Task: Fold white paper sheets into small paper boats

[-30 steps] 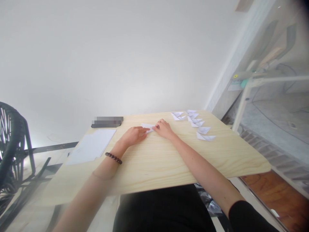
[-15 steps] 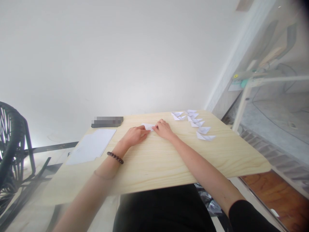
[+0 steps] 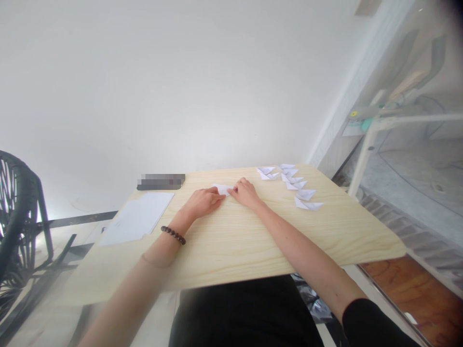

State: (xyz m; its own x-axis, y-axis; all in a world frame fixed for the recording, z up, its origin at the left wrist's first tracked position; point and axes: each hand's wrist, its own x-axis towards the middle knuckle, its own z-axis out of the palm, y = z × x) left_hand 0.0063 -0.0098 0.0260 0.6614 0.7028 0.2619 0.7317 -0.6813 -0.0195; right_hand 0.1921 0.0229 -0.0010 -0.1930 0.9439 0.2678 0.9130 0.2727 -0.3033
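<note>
A small folded piece of white paper [image 3: 222, 189] lies on the pale wooden table [image 3: 231, 246], partly hidden by my fingers. My left hand [image 3: 204, 201] grips its left and near side, thumb and fingers together. On the right end of the paper, my right hand [image 3: 245, 192] pinches with thumb and bent fingers. A beaded bracelet [image 3: 173, 234] circles my left wrist. To the right of my hands stand several folded paper boats [image 3: 294, 183] in loose rows.
A stack of white paper sheets [image 3: 139, 217] lies at the table's left side. Behind it sits a dark, partly blurred flat object [image 3: 161, 182] near the wall [image 3: 217, 96]. A dark woven chair [image 3: 21, 207] is at far left, and a white metal frame [image 3: 365, 149] at right.
Almost nothing differs. Both hands stay on the folded paper, with only a very slight shift of the right fingers.
</note>
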